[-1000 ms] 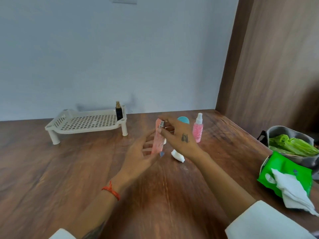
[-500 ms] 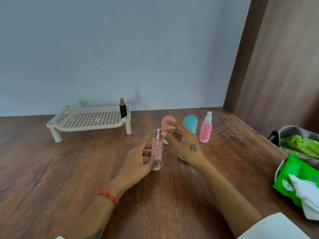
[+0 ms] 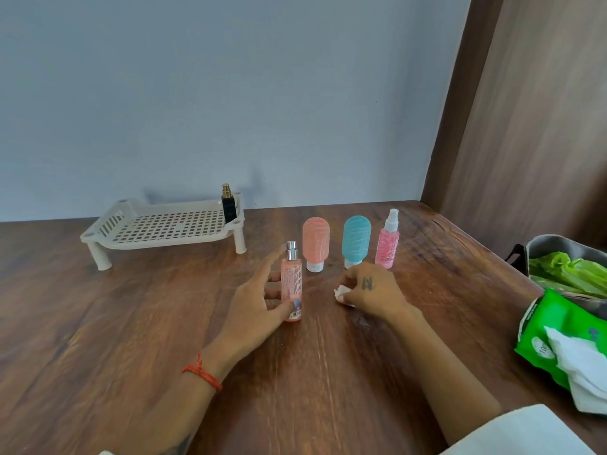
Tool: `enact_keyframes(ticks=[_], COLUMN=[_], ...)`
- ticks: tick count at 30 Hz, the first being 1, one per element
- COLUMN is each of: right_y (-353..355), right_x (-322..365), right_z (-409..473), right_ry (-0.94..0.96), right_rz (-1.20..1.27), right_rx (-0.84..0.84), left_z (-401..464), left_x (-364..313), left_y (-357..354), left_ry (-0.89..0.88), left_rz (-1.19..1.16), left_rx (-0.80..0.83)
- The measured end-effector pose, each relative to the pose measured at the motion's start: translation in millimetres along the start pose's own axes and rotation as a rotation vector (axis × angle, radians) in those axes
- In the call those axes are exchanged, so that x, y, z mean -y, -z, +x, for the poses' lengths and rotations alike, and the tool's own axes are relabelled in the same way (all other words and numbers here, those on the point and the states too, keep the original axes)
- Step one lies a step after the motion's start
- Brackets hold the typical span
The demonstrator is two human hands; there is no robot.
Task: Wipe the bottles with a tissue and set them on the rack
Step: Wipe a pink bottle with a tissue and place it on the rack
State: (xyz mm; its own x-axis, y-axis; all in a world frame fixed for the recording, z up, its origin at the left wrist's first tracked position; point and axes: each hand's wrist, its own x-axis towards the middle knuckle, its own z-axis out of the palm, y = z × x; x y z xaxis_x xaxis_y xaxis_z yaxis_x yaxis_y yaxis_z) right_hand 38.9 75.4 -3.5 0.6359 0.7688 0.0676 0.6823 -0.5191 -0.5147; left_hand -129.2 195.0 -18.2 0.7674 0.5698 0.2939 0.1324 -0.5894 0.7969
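Here, the wooden table [image 3: 98,339] spreads under my arms, and the white rack [image 3: 157,224] stands at its far left with one black bottle [image 3: 229,206] upright in its right back corner. At the right edge lie a green wipes pack [image 3: 538,336] and a grey bag [image 3: 555,251]. Three bottles stand in a row past my hands: a peach one [image 3: 316,241], a blue one [image 3: 356,239], a pink spray bottle [image 3: 387,246]. My left hand [image 3: 253,310] grips the upright salmon spray bottle [image 3: 291,284], thumb across its lower front, fingers behind. My right hand [image 3: 371,290] rests on the table, fingers curled round a crumpled white tissue [image 3: 341,292].
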Motion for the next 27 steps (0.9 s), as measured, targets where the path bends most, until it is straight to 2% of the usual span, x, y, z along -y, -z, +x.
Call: enact_keyframes(ticks=[2,7,9,11,14,18,21,27], right_y=[-1.4,-6.3,-14.4,-25.2,-40.9,-47.8,-46.2,-42.3], right_x=[0.1,24.9,35.6,43.5,48.5,49.0,46.7,43.4], right_z=[0.4,-5.6,-9.7,-14.9,-18.2,-13.5,-12.0,-11.0], right_ry=[0.042,0.285,0.394,0.543,0.751,0.819,0.809,0.733], right_rz=[0.065,0.417,0.43,0.327,0.105,-0.06,-0.054,0.128], right_rx=[-0.107,-0.543,-0.657,-0.724,-0.692,-0.641,-0.667,-0.715], left_z=[-0.1,-0.1,0.8,0.7,-0.8,0.5,2.3,7.5], left_x=[-0.3,0.4,1.3,1.0,1.1,4.4,5.7,9.7], left_y=[0.0,-1.7,-2.8,-3.2,-6.0,-8.6,-8.7,-9.8], left_ry=[-0.001,0.007,0.018,0.026,-0.029,-0.058,-0.067,-0.065], left_rz=[-0.015,-0.028,-0.039,-0.06,-0.069,-0.099,-0.094,-0.063], left_rx=[0.002,-0.009,-0.014,-0.015,-0.036,-0.054,-0.049,-0.045])
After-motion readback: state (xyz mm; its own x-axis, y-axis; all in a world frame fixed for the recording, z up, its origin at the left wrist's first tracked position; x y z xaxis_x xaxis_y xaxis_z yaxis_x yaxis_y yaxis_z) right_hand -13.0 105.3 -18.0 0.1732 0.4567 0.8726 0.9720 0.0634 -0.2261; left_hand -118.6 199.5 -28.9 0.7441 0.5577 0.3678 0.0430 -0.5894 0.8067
